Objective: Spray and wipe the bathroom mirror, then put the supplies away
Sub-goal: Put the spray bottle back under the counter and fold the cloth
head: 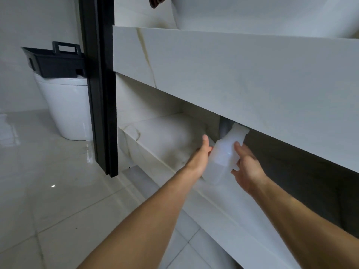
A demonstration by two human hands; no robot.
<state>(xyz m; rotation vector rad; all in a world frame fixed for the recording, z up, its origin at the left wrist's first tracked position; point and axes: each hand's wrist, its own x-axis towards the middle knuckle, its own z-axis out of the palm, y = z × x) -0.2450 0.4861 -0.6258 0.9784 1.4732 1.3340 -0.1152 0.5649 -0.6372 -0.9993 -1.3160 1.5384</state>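
Head view: putting-away step, judging by pose. Left hand (202,154) and right hand (245,165) both grasping translucent white bottle (225,154), tilted, neck toward open shelf (165,131) under vanity. Next: sliding it in, clearing drain pipe (223,127).

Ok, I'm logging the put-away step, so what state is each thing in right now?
Bottle: tilted, held between both hands, top under the counter.
Left hand: grips the bottle's side.
Right hand: fingers against the bottle's other side.
Shelf: open, bottle not yet set down.
Basket: resting tilted on the toilet.
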